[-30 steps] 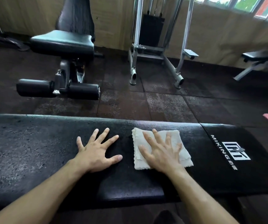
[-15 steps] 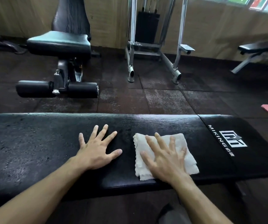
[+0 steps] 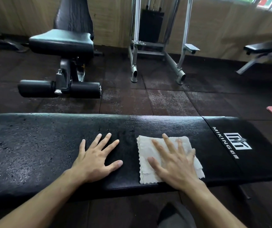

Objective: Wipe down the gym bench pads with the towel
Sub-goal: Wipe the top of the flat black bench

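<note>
At lower centre, the right hand (image 3: 176,163) presses flat, fingers spread, on the folded white towel (image 3: 150,162), which has slid slightly back toward the pad's far edge since half a second ago. The left hand (image 3: 95,158) stays flat and released on the bench pad (image 3: 33,145) just beside it. Beyond stands an adjustable seat (image 3: 61,41) at upper left.

The right hand (image 3: 175,165) hides the towel's (image 3: 148,155) middle; at 9 o'clock the surface (image 3: 33,145) is cut off.
</note>
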Motion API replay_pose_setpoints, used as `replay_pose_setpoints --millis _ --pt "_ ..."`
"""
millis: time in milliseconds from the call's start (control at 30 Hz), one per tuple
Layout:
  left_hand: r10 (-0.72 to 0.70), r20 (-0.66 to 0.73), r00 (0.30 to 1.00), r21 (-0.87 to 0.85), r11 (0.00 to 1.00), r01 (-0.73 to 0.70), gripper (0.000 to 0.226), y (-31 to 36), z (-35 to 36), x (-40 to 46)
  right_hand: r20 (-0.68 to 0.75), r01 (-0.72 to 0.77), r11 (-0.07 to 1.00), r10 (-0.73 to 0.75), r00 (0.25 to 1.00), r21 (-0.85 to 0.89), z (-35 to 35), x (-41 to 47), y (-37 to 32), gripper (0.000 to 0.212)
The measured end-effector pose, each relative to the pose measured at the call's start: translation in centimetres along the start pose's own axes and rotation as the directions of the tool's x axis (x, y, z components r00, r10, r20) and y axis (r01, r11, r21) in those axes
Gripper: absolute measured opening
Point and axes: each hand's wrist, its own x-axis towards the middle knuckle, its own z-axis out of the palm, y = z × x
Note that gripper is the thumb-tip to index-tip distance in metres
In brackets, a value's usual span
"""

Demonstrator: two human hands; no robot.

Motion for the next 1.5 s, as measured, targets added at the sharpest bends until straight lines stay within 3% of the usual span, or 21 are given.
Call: replay_pose_setpoints --millis 200,333,533,667,833,1033,1200,1500 --pt "-0.007 0.02 1.0 0.014 1.0 0.007 0.088 0.1 -0.1 0.0 0.1 0.068 0.995 -0.06 0.993 -0.079 0.4 0.0 1.2 0.093" --pt "-0.008 0.012 1.0 0.008 1.0 0.008 0.093 0.2 0.0 0.2 0.037 0.048 0.994 -0.045 0.998 -0.094 1.0 0.3 0.5 0.094" --pt "0.002 -0.008 1.0 -0.004 1.0 -0.002 0.098 0.0 0.3 0.2 -0.098 0.089 0.995 -0.094 0.991 -0.053 2.5 -0.9 -1.8 0.077" --pt "-0.001 0.014 1.0 -0.015 1.0 0.001 0.104 -0.2 0.1 0.3 -0.036 0.058 0.998 -0.059 0.998 -0.036 1.7 1.2 -0.3 0.085" --pt "-0.006 0.031 0.999 0.009 1.0 0.005 0.095 0.0 0.0 0.2 0.028 0.049 0.999 -0.049 0.998 -0.002 0.8 2.2 -0.7 0.09" --pt "-0.003 0.061 0.998 0.003 1.0 0.003 0.093 -0.2 -0.5 -0.7 -0.051 0.117 0.992 -0.119 0.992 -0.05 2.0 -2.1 -0.8 0.083" --pt "-0.04 0.036 0.999 -0.012 0.999 0.04 0.096 -0.9 -0.6 -1.2 0.061 0.082 0.996 -0.081 0.995 -0.018 0.4 3.0 -1.7 0.084" --pt "-0.046 0.006 0.999 -0.005 0.999 0.046 0.085 -1.5 -0.1 -1.9 -0.054 0.175 0.982 -0.179 0.982 -0.067 1.8 -1.4 -2.3 0.078"
